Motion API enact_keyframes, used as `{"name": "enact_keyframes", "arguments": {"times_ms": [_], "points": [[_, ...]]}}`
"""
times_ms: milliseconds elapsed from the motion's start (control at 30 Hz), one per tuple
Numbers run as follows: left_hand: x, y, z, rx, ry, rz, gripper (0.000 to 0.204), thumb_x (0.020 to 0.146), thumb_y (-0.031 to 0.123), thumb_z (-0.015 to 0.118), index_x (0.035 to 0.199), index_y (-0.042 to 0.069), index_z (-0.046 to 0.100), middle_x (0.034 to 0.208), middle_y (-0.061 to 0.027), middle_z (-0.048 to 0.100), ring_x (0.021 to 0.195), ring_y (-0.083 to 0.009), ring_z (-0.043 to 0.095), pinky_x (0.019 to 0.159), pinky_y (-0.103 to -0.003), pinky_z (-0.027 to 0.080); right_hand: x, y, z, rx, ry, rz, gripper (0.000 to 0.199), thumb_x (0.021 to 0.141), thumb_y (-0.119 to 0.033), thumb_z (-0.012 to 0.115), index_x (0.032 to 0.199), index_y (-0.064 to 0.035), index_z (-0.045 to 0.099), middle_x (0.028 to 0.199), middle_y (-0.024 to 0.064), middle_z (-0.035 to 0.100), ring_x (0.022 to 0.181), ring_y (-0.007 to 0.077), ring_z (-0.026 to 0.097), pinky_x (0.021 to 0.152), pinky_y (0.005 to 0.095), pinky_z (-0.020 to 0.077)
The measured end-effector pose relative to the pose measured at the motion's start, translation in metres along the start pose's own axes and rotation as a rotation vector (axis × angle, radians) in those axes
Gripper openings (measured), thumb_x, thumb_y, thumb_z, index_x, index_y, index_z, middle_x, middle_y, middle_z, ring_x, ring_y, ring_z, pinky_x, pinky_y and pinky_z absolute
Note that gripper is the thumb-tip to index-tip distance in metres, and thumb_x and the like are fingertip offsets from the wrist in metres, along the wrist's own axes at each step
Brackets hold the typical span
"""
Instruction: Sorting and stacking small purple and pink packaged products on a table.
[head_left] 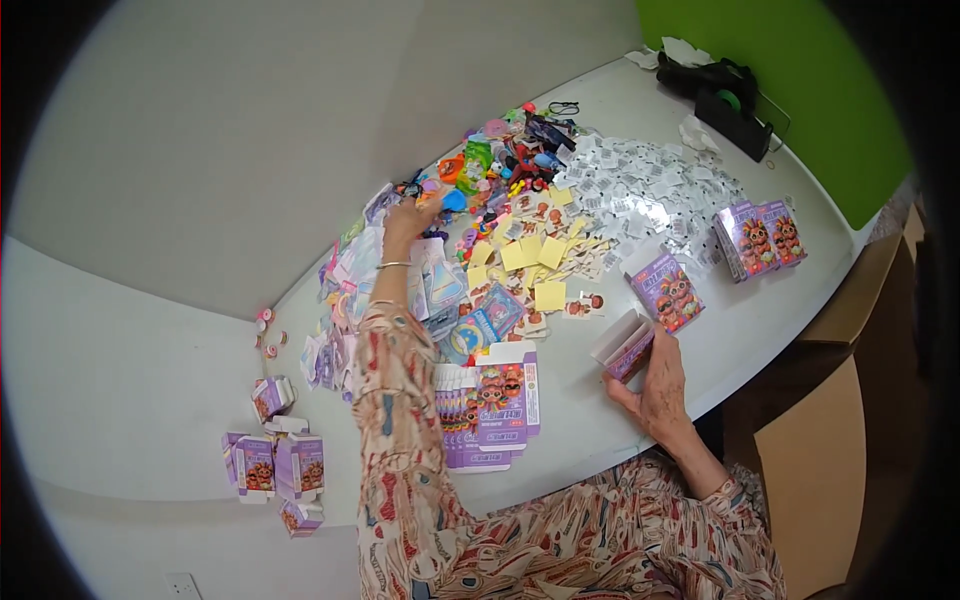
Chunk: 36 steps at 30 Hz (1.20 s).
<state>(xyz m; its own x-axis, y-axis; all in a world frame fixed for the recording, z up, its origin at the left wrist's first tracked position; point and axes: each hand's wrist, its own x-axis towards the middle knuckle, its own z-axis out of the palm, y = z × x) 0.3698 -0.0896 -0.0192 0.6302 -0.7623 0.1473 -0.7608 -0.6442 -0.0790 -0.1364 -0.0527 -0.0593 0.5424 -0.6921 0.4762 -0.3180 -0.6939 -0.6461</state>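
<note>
Right hand point(662, 395): gripped an open purple box point(632, 358) by its lower part, thumb on one side and fingers around the other.
Purple box: sat in that hand near the front edge of the white table point(580, 425), tilted, its pale inside showing; the low hold seemed meant to keep the mouth uncovered.
Left hand point(412, 216): reached out over the near side of the small toys point(500, 165), fingers at or just beside a blue piece point(453, 200); whether they had closed on anything could not be told.
Loose heaps: white packets point(650, 190), yellow squares point(550, 252) and clear pouches point(440, 285) spread beside the toys, sorted by kind, probably so that each lay within arm's reach.
Standing box point(670, 297): stood just beyond the held one, its top flap up.
Flat cartons point(505, 400): overlapped near the front edge, between the arms, perhaps for easy picking up.
Box groups: one stack point(758, 240) stood at the right, more boxes point(272, 465) at the far left, both apart from the heaps, likely to leave the middle free.
</note>
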Motion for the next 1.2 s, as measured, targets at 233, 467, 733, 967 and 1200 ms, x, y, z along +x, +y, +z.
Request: {"name": "enact_keyframes", "arguments": {"times_ms": [233,467,733,967,1200], "points": [[-0.042,0.084,0.0,-0.178,-0.17,0.184,0.071,0.085,0.064,0.051,0.119,0.003,0.06,0.112,-0.0281,0.062,0.107,-0.0403,0.06,0.092,-0.045,0.045,-0.006,0.011,-0.006,-0.053,-0.005,0.054,0.088,0.066,-0.02,0.08,0.131,0.0103,0.031,0.109,0.0237,0.048,0.097,0.038,0.05,0.085,0.0434,0.0436],[0.018,0.067,-0.03,-0.16,-0.04,0.01,0.071,0.083,0.065,0.054,0.124,0.007,0.06,0.119,-0.0216,0.062,0.112,-0.0378,0.058,0.098,-0.044,0.043,-0.006,0.012,-0.007,-0.09,-0.018,0.089,0.087,0.065,-0.019,0.081,0.131,0.0095,0.032,0.11,0.0231,0.048,0.098,0.0379,0.05,0.085,0.0428,0.044],[0.05,-0.013,0.023,-0.163,-0.212,0.017,0.063,0.086,0.062,0.049,0.117,0.009,0.063,0.121,-0.022,0.06,0.119,-0.0373,0.053,0.101,-0.047,0.039,0.0,0.007,-0.012,-0.019,-0.058,0.099,0.082,0.062,-0.016,0.082,0.128,0.0063,0.037,0.112,0.02,0.048,0.1,0.0373,0.05,0.086,0.0418,0.0439],[0.007,-0.076,-0.001,-0.098,-0.301,0.181,0.047,0.09,0.045,0.05,0.107,0.004,0.066,0.102,-0.0225,0.067,0.1,-0.0398,0.062,0.089,-0.044,0.048,0.004,0.002,-0.006,0.004,-0.057,0.095,0.081,0.061,-0.015,0.082,0.126,0.006,0.039,0.112,0.0195,0.048,0.097,0.036,0.05,0.085,0.0411,0.044],[0.051,-0.011,0.027,-0.329,-0.121,0.029,0.057,0.094,0.052,0.042,0.115,0.003,0.062,0.112,-0.0251,0.063,0.108,-0.0408,0.059,0.094,-0.046,0.044,0.006,0.009,-0.01,0.03,-0.059,0.11,0.079,0.061,-0.015,0.082,0.124,0.0053,0.04,0.108,0.0202,0.049,0.095,0.0365,0.051,0.082,0.0409,0.0444]]}}
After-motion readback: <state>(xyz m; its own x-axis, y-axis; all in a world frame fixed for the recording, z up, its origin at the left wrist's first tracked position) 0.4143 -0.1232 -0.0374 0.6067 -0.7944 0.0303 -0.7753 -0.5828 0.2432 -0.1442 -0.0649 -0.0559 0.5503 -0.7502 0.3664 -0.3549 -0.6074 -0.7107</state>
